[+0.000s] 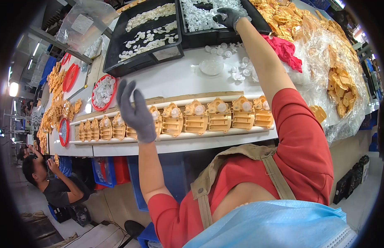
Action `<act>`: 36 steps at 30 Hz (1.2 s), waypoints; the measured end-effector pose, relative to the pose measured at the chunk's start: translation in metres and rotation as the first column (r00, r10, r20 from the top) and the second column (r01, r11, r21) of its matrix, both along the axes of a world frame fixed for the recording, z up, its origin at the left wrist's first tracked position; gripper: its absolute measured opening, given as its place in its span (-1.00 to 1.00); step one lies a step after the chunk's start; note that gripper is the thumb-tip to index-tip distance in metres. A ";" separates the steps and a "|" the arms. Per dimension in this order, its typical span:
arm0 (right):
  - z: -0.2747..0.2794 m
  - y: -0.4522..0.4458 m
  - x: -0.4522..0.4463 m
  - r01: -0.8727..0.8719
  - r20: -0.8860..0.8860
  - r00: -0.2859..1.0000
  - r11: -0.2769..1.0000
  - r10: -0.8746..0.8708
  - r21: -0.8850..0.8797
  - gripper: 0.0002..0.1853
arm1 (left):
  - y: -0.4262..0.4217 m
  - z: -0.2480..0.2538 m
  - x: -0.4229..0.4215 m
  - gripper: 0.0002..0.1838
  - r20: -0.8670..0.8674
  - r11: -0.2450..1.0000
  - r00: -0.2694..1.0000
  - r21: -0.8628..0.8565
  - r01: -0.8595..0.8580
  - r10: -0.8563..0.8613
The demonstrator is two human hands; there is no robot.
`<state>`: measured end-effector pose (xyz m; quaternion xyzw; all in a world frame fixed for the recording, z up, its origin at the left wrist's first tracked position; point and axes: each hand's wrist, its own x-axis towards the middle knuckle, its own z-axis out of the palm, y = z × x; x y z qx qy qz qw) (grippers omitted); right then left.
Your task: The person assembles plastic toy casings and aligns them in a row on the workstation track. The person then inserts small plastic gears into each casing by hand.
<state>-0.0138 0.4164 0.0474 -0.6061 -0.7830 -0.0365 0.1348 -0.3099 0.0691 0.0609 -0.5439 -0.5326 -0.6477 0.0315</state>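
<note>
My left hand [136, 111], in a grey glove, is raised over the row of orange plastic housings [172, 120], its fingers apart and nothing in them. The housings lie side by side along a white rail [208, 135], and several carry a round white piece. My right hand [229, 18], also gloved, reaches into a black tray [225, 34] heaped with small white plastic parts [198, 18]. Its fingers look spread over the heap; the parts beneath them are partly hidden.
Another black tray [142, 62] holds flat white pieces. A red bowl [104, 93] of white parts, a clear lid-like disc [211, 67] and a pink cloth [285, 51] lie on the table. Orange parts [340, 89] in clear plastic pile up at right. A person [55, 186] sits at far left.
</note>
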 end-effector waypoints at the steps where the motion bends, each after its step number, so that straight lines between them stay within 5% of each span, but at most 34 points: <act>1: 0.002 -0.005 0.000 0.048 -0.026 0.999 0.998 -0.047 0.039 -0.50 | 0.014 0.001 0.009 -0.75 0.074 0.994 0.992 0.010 0.106 -0.106; 3: 0.004 -0.009 0.004 0.150 -0.085 0.986 0.983 -0.141 0.110 -0.47 | 0.033 0.007 0.032 -0.75 0.274 0.956 0.920 -0.014 0.294 -0.279; 8: -0.004 0.014 0.023 -0.019 -0.216 0.976 0.997 0.034 0.072 -0.52 | 0.090 0.024 0.084 -0.70 0.697 0.777 0.580 -0.052 0.627 -0.421; 9: -0.004 0.015 0.021 -0.098 -0.461 0.884 0.995 0.080 -0.014 -0.54 | 0.108 0.026 0.094 -0.65 0.746 0.728 0.498 -0.027 0.685 -0.442; 11: 0.000 0.014 0.014 -0.302 -0.842 0.536 0.946 0.068 -0.116 -0.58 | 0.158 0.003 0.105 -0.47 0.698 0.638 0.491 -0.064 0.768 -0.521; 12: 0.002 0.012 0.008 -0.411 -0.951 0.309 0.903 0.007 -0.126 -0.60 | 0.178 0.004 0.118 -0.41 0.810 0.624 0.379 -0.020 0.781 -0.447; 15: 0.004 -0.003 -0.012 -0.675 -0.870 -0.364 0.737 -0.333 0.001 -0.66 | 0.191 0.022 0.159 -0.46 0.963 0.651 -0.045 0.214 0.728 -0.266; 16: 0.023 -0.045 -0.020 -0.649 -0.947 -0.250 0.761 -0.204 0.007 -0.63 | 0.191 0.026 0.168 -0.51 0.956 0.675 -0.198 0.294 0.677 -0.218; 19: 0.034 -0.114 -0.039 -0.488 -0.962 0.193 0.869 0.196 0.079 -0.50 | 0.207 0.011 0.181 -0.46 0.880 0.662 -0.298 0.475 0.579 -0.371; 21: 0.028 -0.129 -0.037 -0.488 -0.923 0.199 0.850 0.329 0.198 -0.51 | 0.203 0.008 0.186 -0.46 0.852 0.659 -0.302 0.522 0.541 -0.427; 24: 0.030 -0.144 -0.038 -0.568 -0.988 -0.141 0.812 0.066 0.136 -0.52 | 0.181 0.006 0.180 -0.54 0.866 0.688 -0.304 0.501 0.525 -0.398; 27: 0.031 -0.154 -0.036 -0.555 -0.986 -0.122 0.816 0.113 0.162 -0.54 | 0.158 0.010 0.168 -0.62 0.856 0.708 -0.446 0.485 0.513 -0.263; 28: 0.034 -0.160 -0.031 -0.609 -0.999 -0.042 0.792 0.025 0.045 -0.55 | 0.158 0.001 0.162 -0.63 0.842 0.686 -0.459 0.513 0.515 -0.285; 31: 0.046 -0.178 -0.026 -0.682 -0.919 0.249 0.729 0.306 0.058 -0.63 | 0.137 -0.011 0.147 -0.64 0.738 0.551 -0.607 0.650 0.523 -0.294; 36: 0.054 -0.195 -0.026 -0.767 -0.785 0.395 0.641 0.477 0.003 -0.68 | 0.085 -0.002 0.128 -0.66 0.793 0.701 -0.553 0.546 0.459 -0.255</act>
